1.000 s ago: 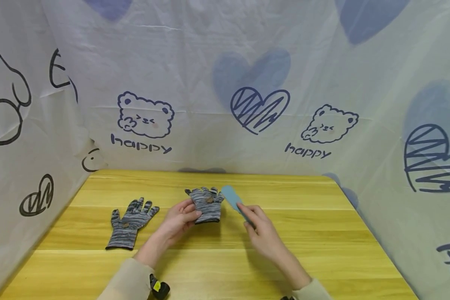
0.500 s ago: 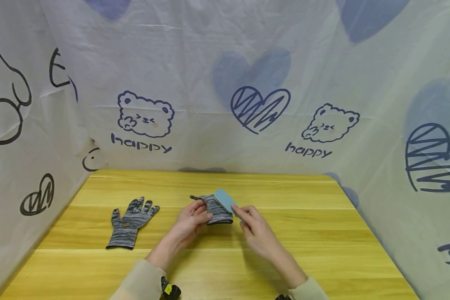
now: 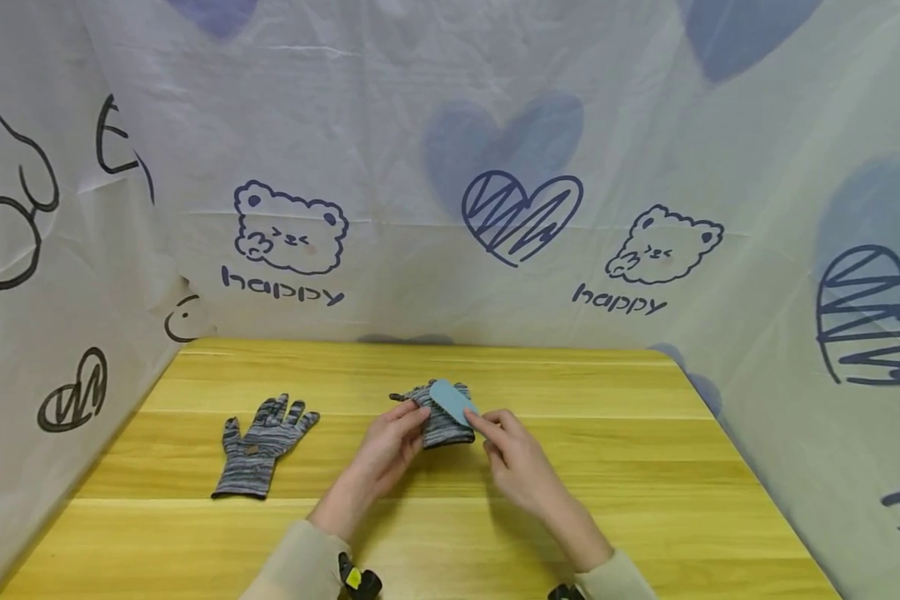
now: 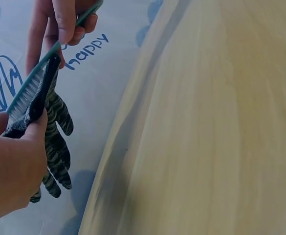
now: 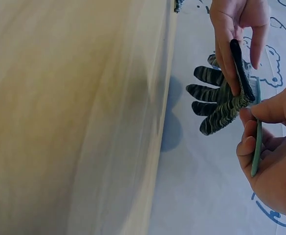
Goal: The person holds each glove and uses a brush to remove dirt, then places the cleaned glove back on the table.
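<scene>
My left hand [image 3: 386, 446] holds a grey-and-black striped knit glove [image 3: 444, 433] by its side, raised above the table. In my right hand [image 3: 521, 462] is the handle of a light blue brush [image 3: 448, 398], laid across the front of that glove. From the left wrist view, the brush's white bristles [image 4: 28, 95] press against the fabric near the dark cuff. The glove's fingers [image 5: 206, 93] hang loose in the right wrist view. The brush covers much of the glove's face in the head view.
A matching striped glove [image 3: 247, 462] with a small brown spot lies flat on the left of the yellow wooden table [image 3: 607, 467]. White sheeting [image 3: 405, 250] printed with hearts and bears hangs behind the table and at both sides.
The brush has come from beside the glove onto its front, covering the brown spot seen there earlier. My left hand and the held glove have shifted right. The other glove stays put.
</scene>
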`<state>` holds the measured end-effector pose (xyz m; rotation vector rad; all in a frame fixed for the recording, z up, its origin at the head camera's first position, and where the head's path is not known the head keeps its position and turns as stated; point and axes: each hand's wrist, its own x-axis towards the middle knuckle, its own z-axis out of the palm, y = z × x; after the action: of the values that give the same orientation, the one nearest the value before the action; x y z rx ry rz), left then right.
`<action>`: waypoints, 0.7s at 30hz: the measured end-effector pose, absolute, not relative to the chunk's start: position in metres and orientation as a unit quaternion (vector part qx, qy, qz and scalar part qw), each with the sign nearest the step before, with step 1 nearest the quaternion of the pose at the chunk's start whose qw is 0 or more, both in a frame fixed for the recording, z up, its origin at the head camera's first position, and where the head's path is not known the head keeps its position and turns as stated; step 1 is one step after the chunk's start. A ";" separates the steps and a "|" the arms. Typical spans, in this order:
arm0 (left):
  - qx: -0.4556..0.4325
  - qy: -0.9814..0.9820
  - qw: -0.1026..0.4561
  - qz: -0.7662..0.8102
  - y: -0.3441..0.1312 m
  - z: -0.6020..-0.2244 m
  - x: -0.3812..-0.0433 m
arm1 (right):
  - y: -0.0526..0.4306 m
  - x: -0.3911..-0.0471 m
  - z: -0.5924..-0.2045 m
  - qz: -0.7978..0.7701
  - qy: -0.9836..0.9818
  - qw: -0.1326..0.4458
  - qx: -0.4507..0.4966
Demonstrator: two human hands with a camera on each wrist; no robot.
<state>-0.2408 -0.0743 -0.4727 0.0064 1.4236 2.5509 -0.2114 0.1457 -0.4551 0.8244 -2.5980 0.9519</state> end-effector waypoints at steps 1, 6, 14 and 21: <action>-0.002 0.476 0.111 0.873 -0.074 -0.473 -0.241 | 0.146 -0.212 -0.456 0.323 -0.893 0.130 0.285; 0.010 0.440 0.124 0.889 -0.074 -0.472 -0.242 | 0.146 -0.214 -0.457 0.306 -0.895 0.145 0.292; 0.008 0.445 0.143 0.884 -0.075 -0.476 -0.241 | 0.149 -0.216 -0.459 0.295 -0.898 0.145 0.291; -0.008 0.469 0.132 0.873 -0.073 -0.481 -0.239 | 0.150 -0.217 -0.461 0.294 -0.900 0.142 0.289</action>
<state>-0.2392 -0.0726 -0.4806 -0.0235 1.3602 2.5342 -0.2169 0.1504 -0.4607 0.8350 -2.5977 0.8480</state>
